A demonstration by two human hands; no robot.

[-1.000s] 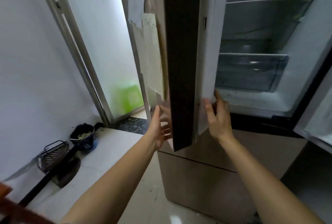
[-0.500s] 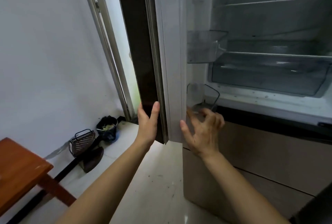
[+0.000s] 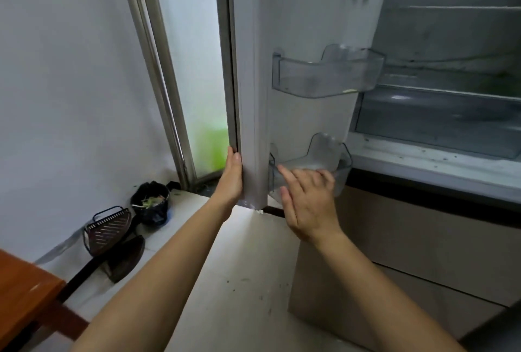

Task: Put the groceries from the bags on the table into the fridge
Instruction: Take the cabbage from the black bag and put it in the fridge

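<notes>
A white wall (image 3: 56,83) and frosted glass door (image 3: 194,69) edge pale floor (image 3: 239,281).

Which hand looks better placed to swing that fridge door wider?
Probably the left hand: it rests flat on the edge of the fridge door, while the right hand is open beside the lower door bin.

Soft daylight through the frosted pane (image 3: 194,69) — wide-angle bend at edges, slight motion blur
</notes>
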